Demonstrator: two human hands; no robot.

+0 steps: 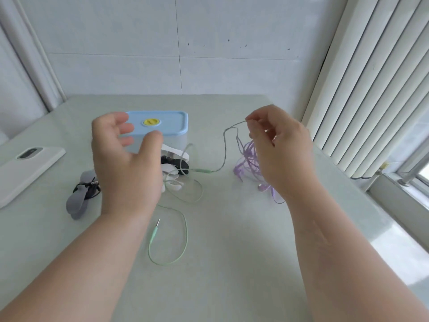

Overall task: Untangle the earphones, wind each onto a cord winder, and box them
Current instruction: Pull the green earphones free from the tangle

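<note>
My right hand (281,147) pinches a thin cord of the green earphones (183,240) and holds it above the table. The purple earphones (248,161) hang in a tangled bunch under the same hand. The green cord runs left across the table and loops down to its plug (156,228) near the middle. My left hand (125,163) hovers open, fingers spread, in front of the clear box with a blue lid (162,124). A grey cord winder (77,198) wrapped with black cord lies at the left. White winders (173,180) and a black piece lie partly hidden behind my left hand.
A white phone (27,168) lies face down at the table's left edge. White tiled wall stands behind the table. Vertical blinds (371,77) and a window sill close off the right side.
</note>
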